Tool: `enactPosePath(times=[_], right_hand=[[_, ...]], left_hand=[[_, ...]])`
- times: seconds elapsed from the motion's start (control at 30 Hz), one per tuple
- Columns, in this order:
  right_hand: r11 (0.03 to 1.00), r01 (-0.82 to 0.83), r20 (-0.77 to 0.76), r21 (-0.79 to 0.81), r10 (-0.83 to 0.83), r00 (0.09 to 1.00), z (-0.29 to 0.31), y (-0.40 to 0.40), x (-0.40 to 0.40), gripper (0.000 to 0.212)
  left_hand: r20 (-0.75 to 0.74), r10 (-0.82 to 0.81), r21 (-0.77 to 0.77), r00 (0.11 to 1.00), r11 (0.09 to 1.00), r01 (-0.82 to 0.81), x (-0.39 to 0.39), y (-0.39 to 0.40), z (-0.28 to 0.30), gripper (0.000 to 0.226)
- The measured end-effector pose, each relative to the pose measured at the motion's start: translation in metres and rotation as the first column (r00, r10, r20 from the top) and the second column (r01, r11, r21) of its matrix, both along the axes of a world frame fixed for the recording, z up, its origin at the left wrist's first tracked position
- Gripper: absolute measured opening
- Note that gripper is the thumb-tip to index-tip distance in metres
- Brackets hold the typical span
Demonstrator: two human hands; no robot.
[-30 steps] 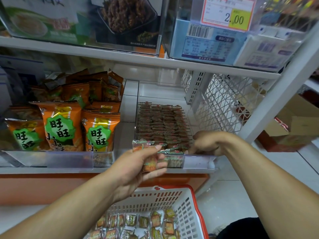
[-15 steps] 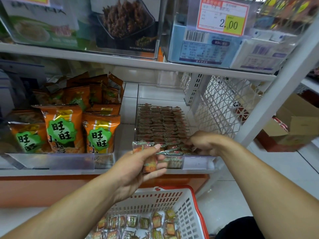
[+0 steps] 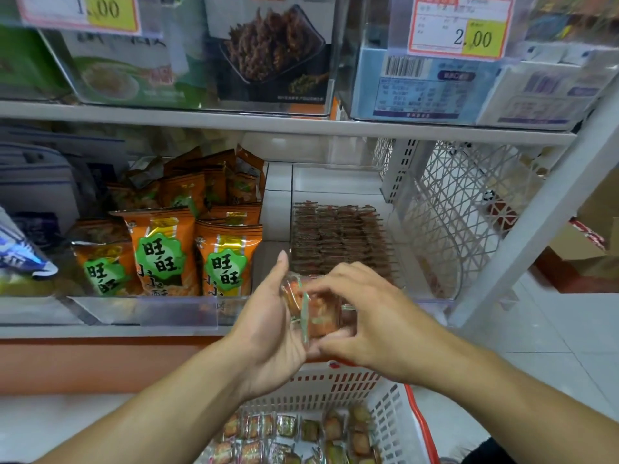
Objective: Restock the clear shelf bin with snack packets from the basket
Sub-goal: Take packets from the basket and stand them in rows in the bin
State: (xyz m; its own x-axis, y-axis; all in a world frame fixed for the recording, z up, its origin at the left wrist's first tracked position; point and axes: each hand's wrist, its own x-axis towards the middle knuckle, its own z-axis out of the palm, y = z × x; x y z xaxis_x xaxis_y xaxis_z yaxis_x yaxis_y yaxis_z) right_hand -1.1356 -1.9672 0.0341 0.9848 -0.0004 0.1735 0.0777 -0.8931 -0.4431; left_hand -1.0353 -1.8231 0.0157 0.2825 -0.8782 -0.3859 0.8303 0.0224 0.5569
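Note:
My left hand (image 3: 271, 333) holds a small stack of orange snack packets (image 3: 315, 309) with clear green-edged wrappers, just in front of the shelf edge. My right hand (image 3: 371, 316) has its fingers curled over the same stack from the right and pinches it. Behind both hands the clear shelf bin (image 3: 338, 182) holds neat rows of brown packets (image 3: 338, 239). Below, the white basket (image 3: 335, 386) with a red rim holds several more loose packets (image 3: 288, 437).
Orange bags with green labels (image 3: 160, 252) fill the bin to the left, behind a clear front lip (image 3: 144, 309). A white lattice panel (image 3: 462, 209) closes the shelf's right side. The upper shelf carries boxed goods and price tags (image 3: 459, 25). Cardboard boxes (image 3: 596, 242) sit far right.
My right hand has left the front of the clear bin and come back to the stack held in my left hand. The view has shifted slightly left.

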Motion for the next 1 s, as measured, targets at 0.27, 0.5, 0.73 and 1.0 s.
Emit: enactPosePath(times=[0.27, 0.5, 0.73, 1.0], right_hand=[[0.241, 0.204, -0.219, 0.949, 0.039, 0.975, 0.010, -0.017, 0.004, 0.038], [-0.055, 0.301, -0.295, 0.952, 0.094, 0.951, 0.013, -0.020, 0.004, 0.040], [-0.082, 0.304, -0.303, 0.949, 0.029, 0.953, 0.013, -0.018, 0.005, 0.040], [0.124, 0.307, -0.302, 0.944, -0.059, 0.951, 0.014, -0.020, 0.005, 0.041]], left_hand=[[0.276, 0.156, 0.242, 0.949, 0.944, -0.225, -0.003, 0.000, 0.002, 0.060], [0.195, 0.239, 0.165, 0.951, 0.948, -0.272, 0.003, 0.007, -0.002, 0.065], [0.278, 0.287, 0.155, 0.917, 0.929, -0.337, 0.007, 0.007, 0.002, 0.025], [0.369, 0.479, 0.117, 0.796, 0.826, -0.552, 0.016, 0.014, -0.009, 0.049]])
